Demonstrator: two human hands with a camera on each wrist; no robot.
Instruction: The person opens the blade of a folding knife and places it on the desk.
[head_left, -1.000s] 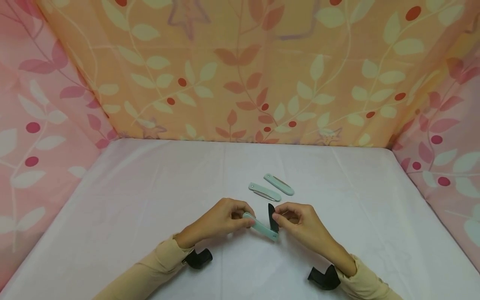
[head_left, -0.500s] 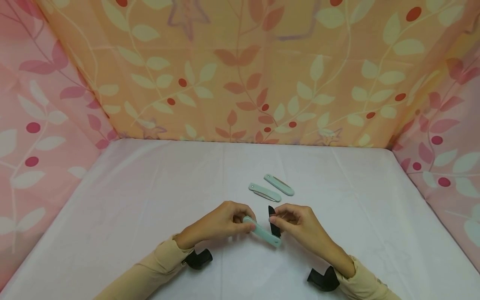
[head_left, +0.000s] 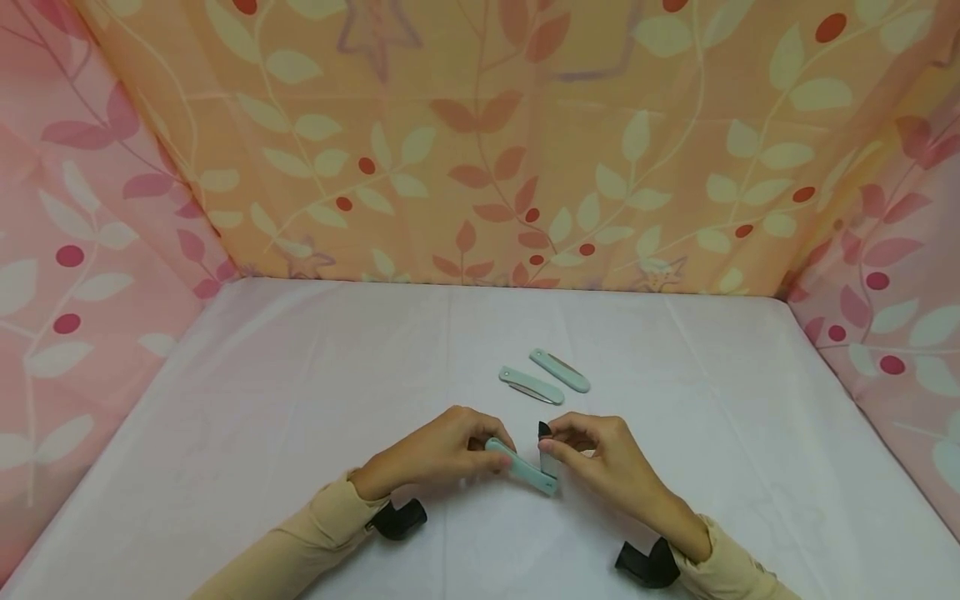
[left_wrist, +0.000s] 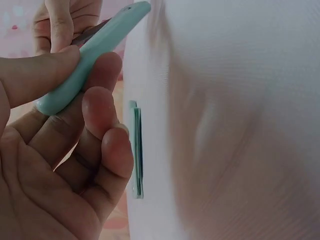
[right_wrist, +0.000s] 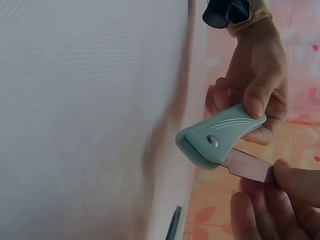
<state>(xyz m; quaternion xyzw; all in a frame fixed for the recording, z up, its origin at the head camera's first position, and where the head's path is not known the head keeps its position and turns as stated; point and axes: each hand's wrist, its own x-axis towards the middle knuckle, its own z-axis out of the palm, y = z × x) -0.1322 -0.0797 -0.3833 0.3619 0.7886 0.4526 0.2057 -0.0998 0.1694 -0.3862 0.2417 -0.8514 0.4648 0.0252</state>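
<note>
A folding knife with a mint-green handle (head_left: pixel 534 477) is held up between both hands, its blade (right_wrist: pixel 249 166) swung partway out of the handle. My left hand (head_left: pixel 446 450) pinches the rounded rear end of the handle between thumb and fingers. With thumb and fingertips, my right hand (head_left: pixel 603 454) pinches the blade near its tip; the dark tip (head_left: pixel 543 429) pokes up above those fingers in the head view. A metal pivot (right_wrist: pixel 213 140) shows at the handle's other end. The remaining fingers of the left hand curl loosely in the left wrist view.
Two more mint-green knives, a nearer folded knife (head_left: pixel 531 386) and a farther folded knife (head_left: pixel 559 371), lie side by side beyond the hands. They rest on a white-covered table (head_left: pixel 337 350). Patterned cloth (head_left: pixel 480 167) hangs along the back and sides.
Both hands and the knife have come slightly nearer the person. The blade looked dark before and now catches light below the right fingers. The two folded knives stay put.
</note>
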